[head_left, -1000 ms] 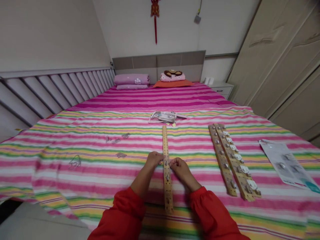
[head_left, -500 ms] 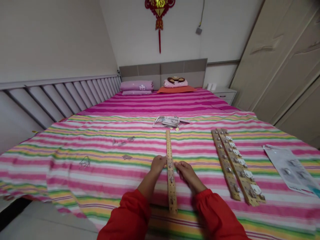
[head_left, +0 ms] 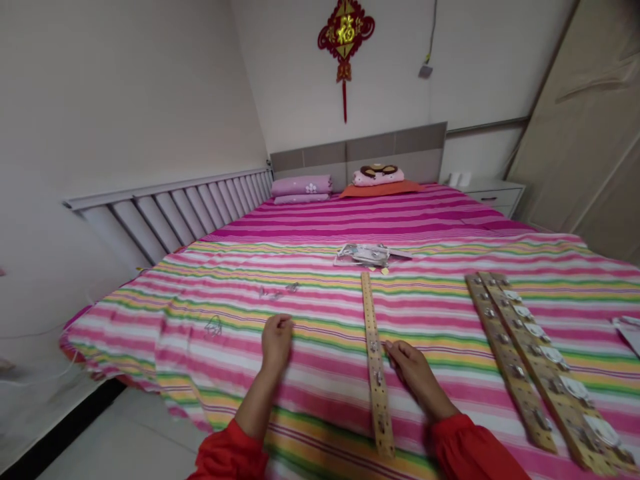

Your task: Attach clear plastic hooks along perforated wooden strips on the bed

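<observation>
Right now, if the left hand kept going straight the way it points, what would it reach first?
Likely the small metal clips lying on the striped bedspread just beyond the left hand; depth is hard to judge.

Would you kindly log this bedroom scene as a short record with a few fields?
setting: bed with striped sheet, camera looking down at it
left hand: closed loosely, resting on the sheet left of the strip, near small metal clips
right hand: fingertips at the right edge of the wooden strip
wooden strip: lies lengthwise, a few metal pieces fixed along it
to the right: two more wooden strips side by side, fitted with metal pieces
beyond the strip: clear packet
</observation>
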